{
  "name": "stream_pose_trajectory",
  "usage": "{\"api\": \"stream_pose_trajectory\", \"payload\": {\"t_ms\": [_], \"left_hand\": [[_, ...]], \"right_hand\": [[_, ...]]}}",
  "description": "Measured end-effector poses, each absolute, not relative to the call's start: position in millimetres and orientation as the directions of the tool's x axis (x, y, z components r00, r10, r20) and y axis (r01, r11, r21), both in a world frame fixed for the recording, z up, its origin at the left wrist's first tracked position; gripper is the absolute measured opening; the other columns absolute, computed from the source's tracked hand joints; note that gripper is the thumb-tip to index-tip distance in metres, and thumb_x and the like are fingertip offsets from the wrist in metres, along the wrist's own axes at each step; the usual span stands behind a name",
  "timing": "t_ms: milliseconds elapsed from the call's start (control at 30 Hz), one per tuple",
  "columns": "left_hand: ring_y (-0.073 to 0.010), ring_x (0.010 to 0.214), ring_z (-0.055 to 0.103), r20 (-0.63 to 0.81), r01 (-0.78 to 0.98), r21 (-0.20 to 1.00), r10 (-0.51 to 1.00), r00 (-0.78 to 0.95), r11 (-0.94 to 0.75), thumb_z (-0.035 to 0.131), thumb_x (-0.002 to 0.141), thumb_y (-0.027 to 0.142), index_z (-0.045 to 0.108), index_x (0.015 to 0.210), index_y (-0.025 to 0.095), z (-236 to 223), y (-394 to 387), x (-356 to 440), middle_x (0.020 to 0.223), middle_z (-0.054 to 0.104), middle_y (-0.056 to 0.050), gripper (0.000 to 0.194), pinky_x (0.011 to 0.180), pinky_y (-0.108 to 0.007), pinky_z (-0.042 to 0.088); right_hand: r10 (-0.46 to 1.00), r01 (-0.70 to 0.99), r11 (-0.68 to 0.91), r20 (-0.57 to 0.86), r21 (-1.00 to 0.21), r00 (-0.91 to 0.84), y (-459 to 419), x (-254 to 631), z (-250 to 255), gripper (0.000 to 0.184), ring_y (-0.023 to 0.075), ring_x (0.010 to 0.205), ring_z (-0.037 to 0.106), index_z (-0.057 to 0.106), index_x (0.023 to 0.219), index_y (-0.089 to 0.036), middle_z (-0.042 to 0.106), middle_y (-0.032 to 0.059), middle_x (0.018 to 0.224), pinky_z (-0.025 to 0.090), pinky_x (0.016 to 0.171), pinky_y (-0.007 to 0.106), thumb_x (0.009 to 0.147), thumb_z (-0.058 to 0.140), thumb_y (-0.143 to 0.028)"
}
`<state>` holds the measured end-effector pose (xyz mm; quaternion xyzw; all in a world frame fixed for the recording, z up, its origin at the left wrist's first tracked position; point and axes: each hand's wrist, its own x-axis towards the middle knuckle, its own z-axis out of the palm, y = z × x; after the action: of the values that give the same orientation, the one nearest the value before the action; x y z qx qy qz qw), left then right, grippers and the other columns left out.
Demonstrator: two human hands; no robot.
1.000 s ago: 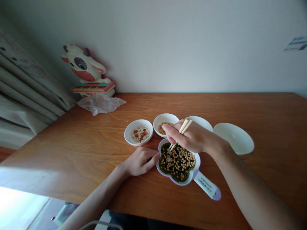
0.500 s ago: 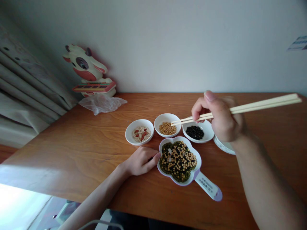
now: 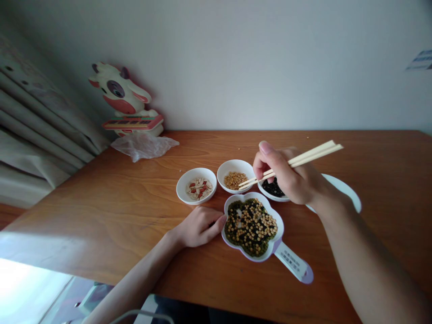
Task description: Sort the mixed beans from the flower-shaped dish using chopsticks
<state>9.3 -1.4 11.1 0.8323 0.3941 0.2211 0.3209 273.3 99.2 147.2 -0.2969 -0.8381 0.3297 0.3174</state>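
Curled at the scoop's left edge, my left hand (image 3: pixel 201 226) pinches the rim of the flower-shaped scoop (image 3: pixel 293 261). Yellow soybeans (image 3: pixel 270 222), black beans and small green beans lie mixed in it. My right hand (image 3: pixel 286 173) is closed around a pair of chopsticks (image 3: pixel 313 154). Their tips are close together over the front rim of the white bowl (image 3: pixel 221 172) of soybeans (image 3: pixel 235 180); whether a bean is between them is too small to tell. Partly behind my right hand is a bowl (image 3: pixel 268 195) of black beans (image 3: pixel 272 187).
A white bowl (image 3: pixel 179 188) with peanuts (image 3: pixel 199 188) stands on the left. A white plate (image 3: pixel 347 193) lies on the right, partly under my right wrist. Farther back are a clear plastic bag (image 3: pixel 145 147) and a cow-shaped toy keyboard (image 3: pixel 126 101) by the wall.
My right hand has moved left and lower with the chopsticks, whose tips went from over the soybeans to the bowl's front rim. More of the plate shows. My left hand has stayed put.
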Motion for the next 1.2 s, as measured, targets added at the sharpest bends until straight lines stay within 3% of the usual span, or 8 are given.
{"api": "stream_pose_trajectory", "payload": {"t_ms": [167, 400, 900, 1200], "left_hand": [[-0.0129, 0.065, 0.049, 0.115, 0.509, 0.713, 0.796, 0.595, -0.483, 0.036, 0.118, 0.036, 0.05, 0.078, 0.019, 13, -2, 10, 0.075, 0.06, -0.001, 0.046, 0.067, -0.027, 0.041], [-0.0132, 0.065, 0.048, 0.135, 0.495, 0.713, 0.789, 0.6, -0.498, 0.038, 0.117, 0.036, 0.049, 0.077, 0.02, 13, -2, 9, 0.073, 0.058, -0.001, 0.045, 0.067, -0.028, 0.04], [-0.0138, 0.069, 0.053, 0.135, 0.488, 0.716, 0.784, 0.606, -0.5, 0.038, 0.118, 0.035, 0.052, 0.078, 0.019, 12, -2, 9, 0.078, 0.063, -0.003, 0.045, 0.069, -0.029, 0.042], [-0.0132, 0.065, 0.051, 0.149, 0.475, 0.72, 0.781, 0.607, -0.506, 0.038, 0.118, 0.035, 0.051, 0.077, 0.019, 15, -2, 9, 0.074, 0.061, -0.002, 0.046, 0.066, -0.029, 0.041]], "right_hand": [[0.646, 0.299, 0.576, 0.2, -0.761, -0.736, 93, 267, 142, 0.075, 0.012, 0.062, 0.056, 0.063, 0.07, -0.02, 0.06, -0.0018, 0.064, 0.038, 0.065, 0.032, 0.114, 0.026, -0.068], [0.606, 0.394, 0.627, 0.104, -0.671, -0.788, 86, 252, 135, 0.072, 0.0136, 0.061, 0.054, 0.065, 0.072, -0.019, 0.062, -0.0005, 0.064, 0.033, 0.065, 0.033, 0.114, 0.029, -0.066], [0.578, 0.409, 0.658, 0.076, -0.632, -0.812, 80, 242, 133, 0.067, 0.0139, 0.06, 0.049, 0.057, 0.069, -0.02, 0.057, -0.0011, 0.06, 0.026, 0.066, 0.036, 0.116, 0.03, -0.059], [0.568, 0.401, 0.659, 0.072, -0.636, -0.82, 80, 241, 133, 0.067, 0.0146, 0.062, 0.051, 0.059, 0.07, -0.02, 0.06, -0.0001, 0.062, 0.03, 0.068, 0.035, 0.116, 0.028, -0.059]]}}
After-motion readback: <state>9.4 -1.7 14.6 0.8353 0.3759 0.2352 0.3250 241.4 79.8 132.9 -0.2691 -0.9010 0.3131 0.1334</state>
